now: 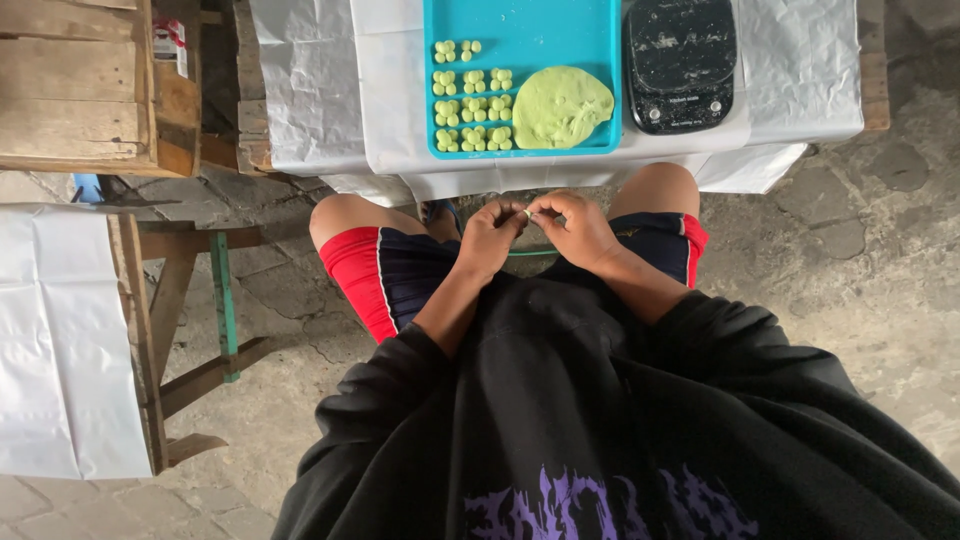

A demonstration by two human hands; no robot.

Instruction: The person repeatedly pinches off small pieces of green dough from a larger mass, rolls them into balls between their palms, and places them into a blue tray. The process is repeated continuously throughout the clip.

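Dough piece (526, 213), small and pale green, is pinched between the fingertips of the left hand (490, 238) and right hand (575, 228), held together above the lap, just below the table edge. Ahead, a teal tray (520, 30) is seen carrying rows of small green balls (473, 110) beside a flattened dough mass (560, 105). A black scale (680, 65) is placed just right of the tray on white paper (800, 70).

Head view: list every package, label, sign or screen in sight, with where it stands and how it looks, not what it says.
Small carton: top left, tucked upright beside the wooden crate; boxy, white with red patches.
Kitchen scale: on the white-covered table, right of the teal tray; black, rounded, dusted with flour, faint pale lettering on its front edge.
Its display, if any, cannot be made out.
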